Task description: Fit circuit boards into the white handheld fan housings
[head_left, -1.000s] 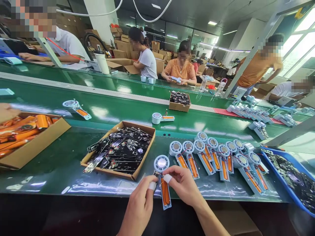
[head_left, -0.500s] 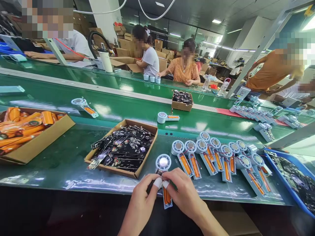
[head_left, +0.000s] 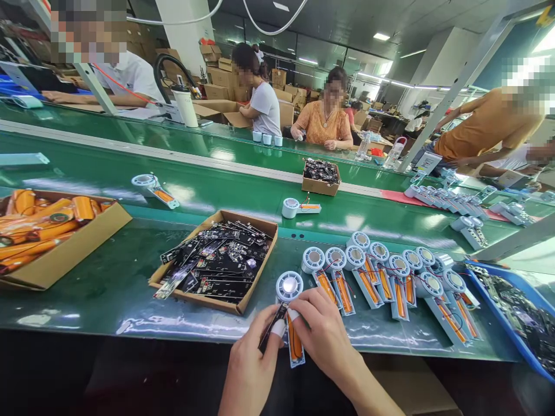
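Note:
A light-blue handheld fan [head_left: 289, 285] lies at the table's front edge, its round head away from me and an orange battery [head_left: 295, 342] in its open handle. My left hand [head_left: 250, 357] is closed around a narrow black circuit board [head_left: 274, 325], held slanted beside the handle. My right hand [head_left: 326, 328] is closed over the fan's neck, thumb and forefinger pinched near the board's upper end; what lies between them is hidden. White covers show on both thumbs. A cardboard tray [head_left: 241, 307] of similar circuit boards stands to the left.
Several open fans [head_left: 356, 257] lie in rows at right, beside a blue bin [head_left: 529, 345] of dark parts. A cardboard box [head_left: 82, 249] holds orange batteries. Beyond runs a green conveyor belt [head_left: 234, 184] carrying fans and another box [head_left: 321, 186]. Other people work across it.
My hands have parted slightly, and more of the circuit board shows, tilted beside the handle. Fans on the belt have shifted a little to the right.

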`<state>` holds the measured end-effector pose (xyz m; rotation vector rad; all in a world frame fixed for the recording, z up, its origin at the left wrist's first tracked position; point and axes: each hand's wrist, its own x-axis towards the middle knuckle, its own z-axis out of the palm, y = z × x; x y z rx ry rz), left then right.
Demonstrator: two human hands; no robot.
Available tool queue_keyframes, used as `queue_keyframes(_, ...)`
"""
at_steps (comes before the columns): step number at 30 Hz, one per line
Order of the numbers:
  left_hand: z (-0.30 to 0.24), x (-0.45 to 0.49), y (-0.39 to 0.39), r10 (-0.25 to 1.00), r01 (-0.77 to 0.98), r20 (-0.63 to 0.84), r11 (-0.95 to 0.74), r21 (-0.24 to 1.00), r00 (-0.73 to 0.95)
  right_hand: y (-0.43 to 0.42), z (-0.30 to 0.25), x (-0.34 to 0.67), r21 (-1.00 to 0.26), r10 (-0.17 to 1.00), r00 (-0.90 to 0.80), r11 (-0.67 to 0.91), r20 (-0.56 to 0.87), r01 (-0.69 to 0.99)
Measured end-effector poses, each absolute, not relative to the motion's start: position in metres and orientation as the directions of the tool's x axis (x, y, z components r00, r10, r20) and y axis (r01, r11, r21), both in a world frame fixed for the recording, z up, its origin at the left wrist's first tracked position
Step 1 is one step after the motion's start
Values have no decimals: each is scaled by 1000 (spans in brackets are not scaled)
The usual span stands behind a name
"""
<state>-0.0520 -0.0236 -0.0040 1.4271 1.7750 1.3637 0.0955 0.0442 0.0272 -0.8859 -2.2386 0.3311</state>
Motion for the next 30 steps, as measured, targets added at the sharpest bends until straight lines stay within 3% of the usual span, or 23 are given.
queue_keyframes(5, -3, -46, -25, 815, 679, 531, -254, 689, -234, 38, 37, 92, -278, 640, -567, 753, 519, 596)
queue_keyframes(9, -5, -45, -26, 756, 728, 631, -334, 598, -172, 36, 42, 92, -218, 629, -611, 760, 480, 612)
queue_keyframes(21, -7, -91, -2, 912, 525, 406, -317, 790, -59, 56, 35, 100, -545, 663, -662, 719, 350, 432)
queue_keyframes(25, -5, -92, 0, 934, 495, 353, -281, 822, -55, 63, 32, 97, -650, 720, -614, 641, 324, 408)
queue_keyframes(28, 0, -90, -4, 956, 474, 274, -196, 858, -102, 65, 44, 104, -738, 754, -590, 568, 289, 364)
queue_keyframes(30, -1, -89, -8, 968, 434, 194, -107, 894, -161, 62, 55, 113, -733, 752, -589, 575, 297, 365)
